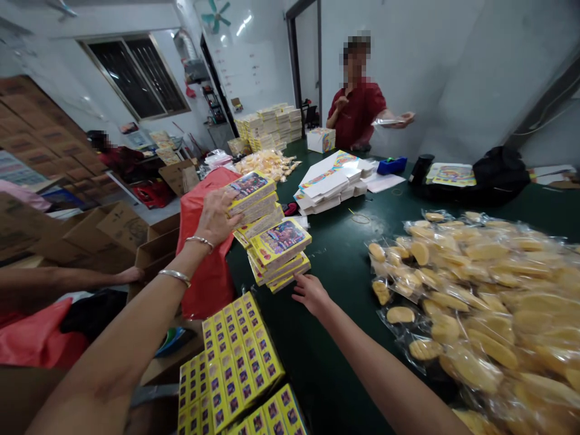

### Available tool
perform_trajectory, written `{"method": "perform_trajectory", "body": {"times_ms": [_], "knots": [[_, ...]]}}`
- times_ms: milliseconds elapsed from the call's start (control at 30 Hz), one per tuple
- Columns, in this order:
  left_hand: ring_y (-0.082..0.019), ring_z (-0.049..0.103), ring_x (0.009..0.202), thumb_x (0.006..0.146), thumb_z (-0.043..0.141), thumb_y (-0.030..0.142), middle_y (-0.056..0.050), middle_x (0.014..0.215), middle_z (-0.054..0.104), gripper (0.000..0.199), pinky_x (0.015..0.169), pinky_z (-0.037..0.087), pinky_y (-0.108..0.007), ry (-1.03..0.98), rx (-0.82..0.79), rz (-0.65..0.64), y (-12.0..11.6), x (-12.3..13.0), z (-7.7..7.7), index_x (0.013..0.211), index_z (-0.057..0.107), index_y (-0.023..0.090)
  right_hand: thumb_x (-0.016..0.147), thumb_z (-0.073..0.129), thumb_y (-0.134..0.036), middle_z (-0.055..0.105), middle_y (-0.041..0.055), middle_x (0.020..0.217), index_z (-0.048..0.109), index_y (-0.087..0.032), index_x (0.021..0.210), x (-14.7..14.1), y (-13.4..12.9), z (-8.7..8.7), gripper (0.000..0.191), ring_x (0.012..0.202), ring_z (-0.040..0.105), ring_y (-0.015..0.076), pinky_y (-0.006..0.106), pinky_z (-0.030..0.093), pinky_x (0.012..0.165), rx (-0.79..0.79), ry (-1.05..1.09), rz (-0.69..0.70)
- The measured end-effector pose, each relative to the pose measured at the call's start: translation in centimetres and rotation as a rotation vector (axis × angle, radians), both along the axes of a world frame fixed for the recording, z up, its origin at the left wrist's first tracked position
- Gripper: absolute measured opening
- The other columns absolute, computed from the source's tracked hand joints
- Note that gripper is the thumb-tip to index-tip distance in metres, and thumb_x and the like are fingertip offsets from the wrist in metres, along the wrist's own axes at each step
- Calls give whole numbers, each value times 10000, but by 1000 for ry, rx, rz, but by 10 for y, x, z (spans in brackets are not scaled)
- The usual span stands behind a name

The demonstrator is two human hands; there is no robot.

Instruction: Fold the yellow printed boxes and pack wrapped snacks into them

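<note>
Left hand (216, 219), left of center, touched flat, rectangular yellow card boxes (278, 241) stacked mid-frame; couldn't tell if gripping. Right hand (312, 294), fingers loosely parted, just beside nearer stack. Crinkly clear pouches (484, 296), rounded pale-yellow pieces (400, 315) inside, covered lower right.

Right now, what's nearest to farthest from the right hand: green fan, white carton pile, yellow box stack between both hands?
1. Yellow box stack, beside the right hand.
2. White carton pile, farther ahead.
3. Green fan, high, back left.
</note>
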State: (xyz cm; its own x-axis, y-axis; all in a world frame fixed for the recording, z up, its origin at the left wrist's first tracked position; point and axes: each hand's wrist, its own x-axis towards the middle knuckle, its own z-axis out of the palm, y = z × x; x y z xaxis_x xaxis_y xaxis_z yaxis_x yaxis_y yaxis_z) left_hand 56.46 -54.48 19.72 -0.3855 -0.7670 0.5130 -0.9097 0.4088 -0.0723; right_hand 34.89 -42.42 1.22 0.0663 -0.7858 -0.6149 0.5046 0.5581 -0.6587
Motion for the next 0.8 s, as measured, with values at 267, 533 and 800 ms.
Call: {"method": "perform_trajectory", "body": {"times_ms": [267,533,800], "knots": [[-289,469,1266,764,628,308,-128,1333,567,522,1129,306,-430,54,-8,6,-4,1,1,1257,537,161,925,631,-289,529,140,1282,453,-137,1333,-14,32,13,471,1161,541,279,413,524,885,-54,39,2],[-303,422,1311,758,650,257,-108,1372,543,498,1139,268,-432,127,38,30,2,-8,9,1239,549,175,826,658,-339,516,206,1294,418,-115,1341,-36,56,16,610,1182,551,294,348,541,851,-111,109,20],[-278,209,1427,770,718,197,-89,1534,360,647,1199,84,-462,396,24,96,7,-26,19,1351,450,101,804,619,-358,565,207,1243,480,-119,1273,-42,54,23,544,1086,623,296,382,546,821,-244,360,26]]}}
